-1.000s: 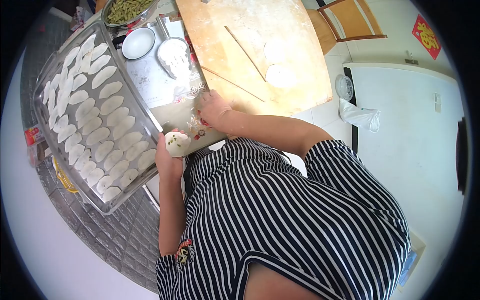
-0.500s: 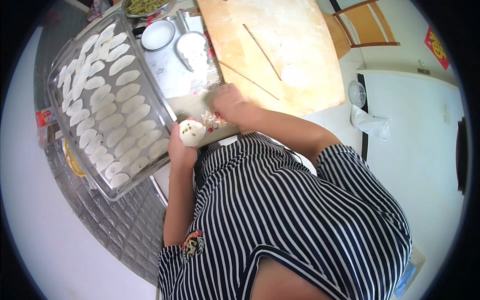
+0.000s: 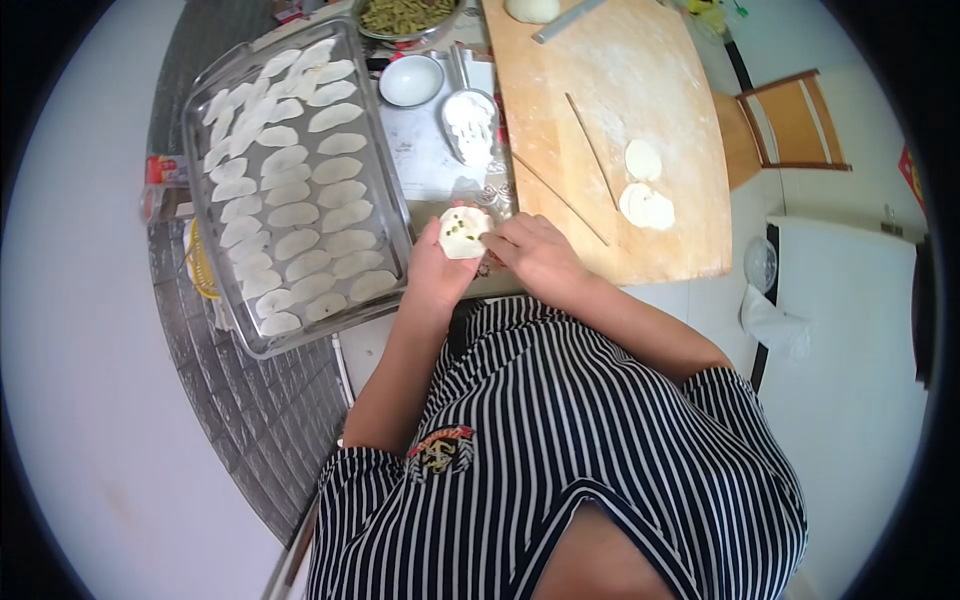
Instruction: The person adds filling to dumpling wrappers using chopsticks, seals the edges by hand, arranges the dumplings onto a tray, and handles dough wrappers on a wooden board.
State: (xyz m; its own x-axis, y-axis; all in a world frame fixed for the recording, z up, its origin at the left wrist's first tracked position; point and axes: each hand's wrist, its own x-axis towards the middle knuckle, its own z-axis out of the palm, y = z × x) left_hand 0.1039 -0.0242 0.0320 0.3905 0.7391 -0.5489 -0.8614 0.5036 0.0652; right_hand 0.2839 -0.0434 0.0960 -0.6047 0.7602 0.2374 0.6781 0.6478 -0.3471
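A round dumpling wrapper point(image 3: 462, 228) with small green bits of filling on it lies in my left hand point(image 3: 437, 272), whose fingers cradle it from below. My right hand point(image 3: 543, 262) is at the wrapper's right edge, its fingertips pinched together there. To the left, a metal tray point(image 3: 393, 180) holds rows of folded dumplings point(image 3: 295, 242). Right of my hands, two flat dough rounds point(image 3: 647, 207) lie on the floury wooden board point(image 3: 690, 120), near two thin chopsticks point(image 3: 592, 150).
At the back stands a bowl of green filling point(image 3: 405, 15). A white bowl point(image 3: 411, 82) and a metal scoop of white flour point(image 3: 470, 125) sit between tray and board. A dough lump point(image 3: 532, 9) and a grey rod point(image 3: 568, 20) lie on the board's far end. A chair point(image 3: 800, 120) stands right.
My right hand has come from beyond the wrapper to its right edge. My left hand still holds the wrapper. The view has shifted, showing more of the board's far end.
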